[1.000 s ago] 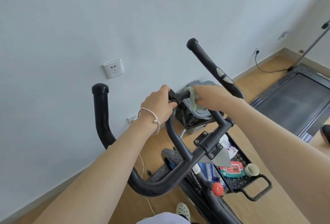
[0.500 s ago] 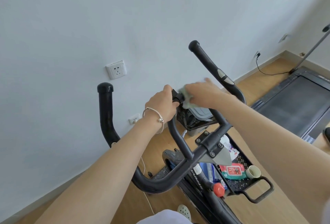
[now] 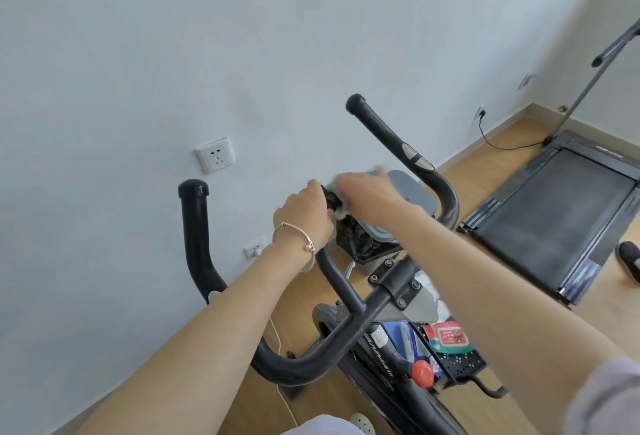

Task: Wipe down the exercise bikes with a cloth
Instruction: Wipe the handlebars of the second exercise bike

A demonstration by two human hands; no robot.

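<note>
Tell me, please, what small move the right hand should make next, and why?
Probably slide the cloth rightward along the handlebar: the right hand holds it right beside the left hand, which grips the same bar, so the way leftward is blocked.

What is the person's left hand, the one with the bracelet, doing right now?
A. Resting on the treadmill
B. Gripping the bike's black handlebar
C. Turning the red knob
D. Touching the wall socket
B: the left hand curls round the inner upright of the handlebar, steadying it, while the right hand holds the cloth against the bar's end just beside it.
</note>
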